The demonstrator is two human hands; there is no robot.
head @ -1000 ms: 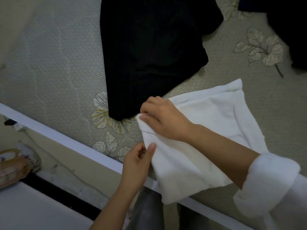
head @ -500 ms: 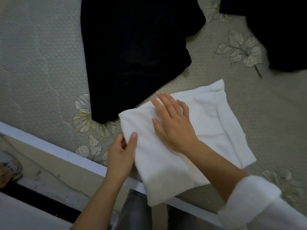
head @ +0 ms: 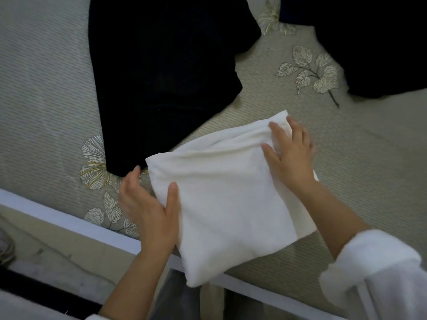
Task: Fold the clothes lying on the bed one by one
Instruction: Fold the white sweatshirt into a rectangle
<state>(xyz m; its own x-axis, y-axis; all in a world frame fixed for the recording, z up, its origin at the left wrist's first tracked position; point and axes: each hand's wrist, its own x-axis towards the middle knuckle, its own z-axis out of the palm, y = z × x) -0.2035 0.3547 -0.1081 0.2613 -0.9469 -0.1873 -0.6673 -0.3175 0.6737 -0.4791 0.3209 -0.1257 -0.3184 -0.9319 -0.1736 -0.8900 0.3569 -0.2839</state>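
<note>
A folded white cloth (head: 231, 204) lies on the bed near its front edge, one corner hanging over the white bed rail (head: 69, 219). My left hand (head: 147, 211) is at the cloth's left edge, thumb on top and straight fingers beside it on the sheet. My right hand (head: 288, 153) lies flat with spread fingers on the cloth's far right corner, where the fabric is wrinkled. A black garment (head: 161, 77) is spread out behind the cloth, its lower corner close to my left fingertips.
A second dark garment (head: 381, 42) lies at the top right. The sheet (head: 358, 169) is grey-green with leaf prints. Below the rail on the left is the floor, with a shoe (head: 4, 248) at the frame's edge.
My right hand slid from the cloth's middle to its far right corner. My left hand stopped pinching the left edge and straightened its fingers.
</note>
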